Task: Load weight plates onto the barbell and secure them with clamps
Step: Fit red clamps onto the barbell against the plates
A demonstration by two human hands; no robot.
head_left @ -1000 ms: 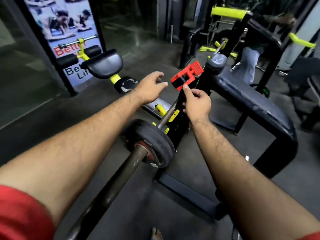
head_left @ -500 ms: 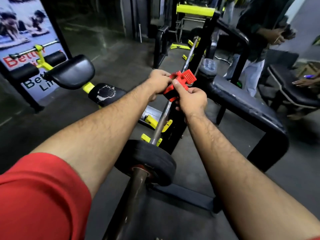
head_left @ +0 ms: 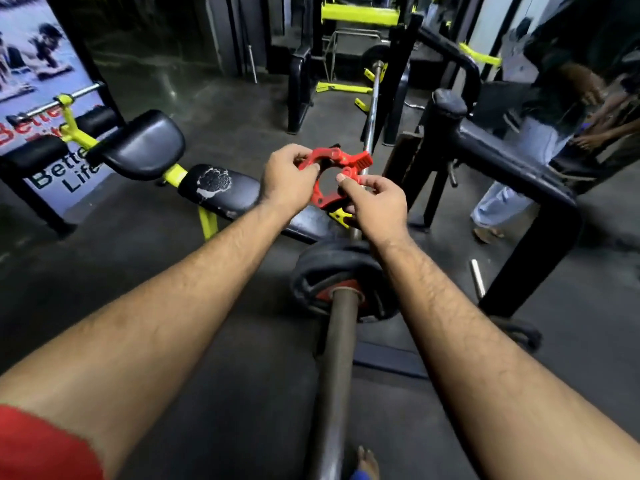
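Centre frame: left hand (head_left: 289, 174) and right hand (head_left: 375, 199) both pinch the opened clamp (head_left: 332, 168). Likely light, rigid plastic; grip ring and lever.

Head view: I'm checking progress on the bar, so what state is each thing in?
Red clamp: lever open, held in the air, not on the bar.
Weight plate: on the barbell, unclamped.
Left hand: grips the clamp's ring.
Right hand: pinches the clamp's other side.
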